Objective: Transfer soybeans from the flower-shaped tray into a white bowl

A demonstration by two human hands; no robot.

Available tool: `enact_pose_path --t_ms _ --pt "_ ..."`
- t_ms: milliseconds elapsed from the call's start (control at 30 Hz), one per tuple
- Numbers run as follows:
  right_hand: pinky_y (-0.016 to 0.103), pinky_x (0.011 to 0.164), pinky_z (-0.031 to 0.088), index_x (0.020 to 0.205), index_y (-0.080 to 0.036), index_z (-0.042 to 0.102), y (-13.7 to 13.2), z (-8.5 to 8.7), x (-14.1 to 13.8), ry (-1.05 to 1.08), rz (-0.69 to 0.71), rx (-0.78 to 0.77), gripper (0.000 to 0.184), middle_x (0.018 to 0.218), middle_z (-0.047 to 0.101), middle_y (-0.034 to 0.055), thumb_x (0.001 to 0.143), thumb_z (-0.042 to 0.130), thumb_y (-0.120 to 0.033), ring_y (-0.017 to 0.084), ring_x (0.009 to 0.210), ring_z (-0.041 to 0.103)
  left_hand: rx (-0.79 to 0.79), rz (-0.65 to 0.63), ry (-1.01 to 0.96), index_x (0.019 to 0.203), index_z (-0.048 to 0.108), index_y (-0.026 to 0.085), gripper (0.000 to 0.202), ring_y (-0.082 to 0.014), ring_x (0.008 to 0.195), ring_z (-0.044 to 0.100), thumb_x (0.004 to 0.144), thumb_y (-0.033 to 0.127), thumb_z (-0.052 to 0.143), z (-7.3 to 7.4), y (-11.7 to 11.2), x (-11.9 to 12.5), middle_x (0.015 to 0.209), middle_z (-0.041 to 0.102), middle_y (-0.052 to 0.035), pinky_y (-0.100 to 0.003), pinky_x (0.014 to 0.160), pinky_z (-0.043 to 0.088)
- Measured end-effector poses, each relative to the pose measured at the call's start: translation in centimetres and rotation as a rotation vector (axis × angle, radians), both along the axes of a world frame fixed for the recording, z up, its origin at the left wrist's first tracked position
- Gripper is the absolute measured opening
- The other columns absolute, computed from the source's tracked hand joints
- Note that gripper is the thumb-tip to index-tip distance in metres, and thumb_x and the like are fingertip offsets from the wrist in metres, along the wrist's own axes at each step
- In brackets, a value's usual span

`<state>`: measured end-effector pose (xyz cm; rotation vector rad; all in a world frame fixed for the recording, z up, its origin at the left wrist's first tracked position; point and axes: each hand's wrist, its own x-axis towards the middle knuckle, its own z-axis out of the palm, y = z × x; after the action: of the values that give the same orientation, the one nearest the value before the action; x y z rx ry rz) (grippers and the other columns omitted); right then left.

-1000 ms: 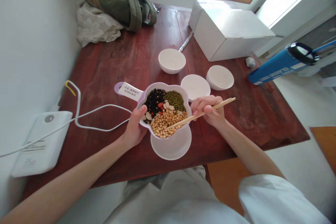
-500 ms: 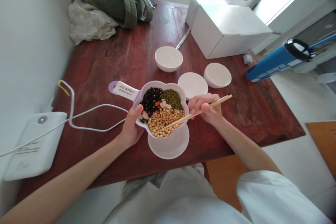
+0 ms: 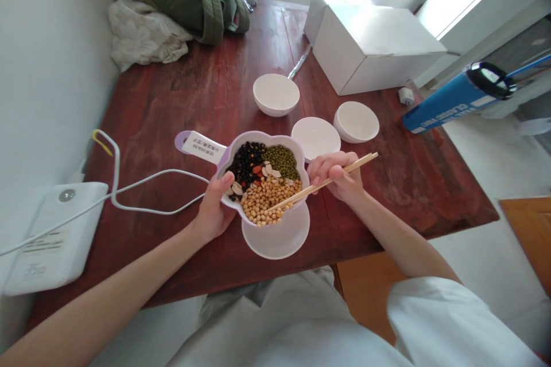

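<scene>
Grasping the scalloped bowl (image 3: 270, 138) at its left rim, thumb uppermost, the left hand (image 3: 214, 205) holds it partly over a white dish (image 3: 276, 242). The right hand (image 3: 338, 175) grasps chopsticks (image 3: 358, 164), their tips at the yellow beans (image 3: 257, 203); black beans (image 3: 247, 161) and green beans (image 3: 282, 161) occupy the bowl's far side.
</scene>
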<state>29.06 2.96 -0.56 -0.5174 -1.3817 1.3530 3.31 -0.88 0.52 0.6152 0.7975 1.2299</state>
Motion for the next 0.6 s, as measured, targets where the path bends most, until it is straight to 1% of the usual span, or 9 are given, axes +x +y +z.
enact_pose_path --t_ms 67,200,367,467,600 --pt "0.026 0.047 0.056 0.078 -0.021 0.090 0.01 0.06 -0.09 0.004 0.001 -0.006 0.041 0.068 0.079 0.0093 0.097 0.082 -0.056 0.017 0.052 0.071 0.003 -0.015 -0.008 0.130 0.082 0.023 0.063 -0.0414 0.133 0.075 0.080 0.059 0.089 0.04 0.01 -0.03 0.112 0.088 -0.0078 -0.055 0.118 0.060" --pt "0.026 0.045 0.056 0.078 -0.021 0.091 0.01 0.16 -0.20 0.015 0.008 -0.009 0.041 0.067 0.079 0.0094 0.097 0.082 -0.056 0.018 0.052 0.071 0.012 -0.022 -0.020 0.118 0.084 0.022 0.052 -0.0404 0.132 0.076 0.081 0.059 0.088 -0.09 -0.01 -0.14 0.112 0.088 -0.0077 -0.053 0.116 0.061" --pt "0.025 0.045 0.055 0.081 -0.021 0.091 -0.02 0.20 -0.19 0.035 0.030 0.015 0.039 0.068 0.078 0.0090 0.100 0.080 -0.053 0.017 0.054 0.072 0.011 -0.020 -0.005 0.113 0.084 0.021 0.050 -0.0406 0.132 0.076 0.081 0.060 0.088 -0.22 -0.03 -0.24 0.111 0.088 -0.0085 -0.053 0.116 0.062" --pt "0.026 0.047 0.056 0.081 -0.020 0.091 -0.03 0.23 -0.23 0.032 0.026 0.026 0.040 0.068 0.078 0.0090 0.101 0.080 -0.053 0.018 0.054 0.072 0.014 -0.032 -0.008 0.116 0.085 0.021 0.053 -0.0407 0.131 0.076 0.081 0.061 0.088 -0.13 -0.04 -0.23 0.109 0.088 -0.0085 -0.053 0.116 0.061" --pt "0.027 0.046 0.055 0.081 -0.020 0.091 -0.11 0.31 -0.41 0.040 0.018 0.023 0.040 0.066 0.078 0.0087 0.100 0.080 -0.054 0.018 0.054 0.072 0.022 -0.042 -0.008 0.133 0.081 0.022 0.063 -0.0400 0.129 0.077 0.083 0.061 0.086 -0.12 -0.08 -0.23 0.113 0.088 -0.0083 -0.052 0.115 0.062"
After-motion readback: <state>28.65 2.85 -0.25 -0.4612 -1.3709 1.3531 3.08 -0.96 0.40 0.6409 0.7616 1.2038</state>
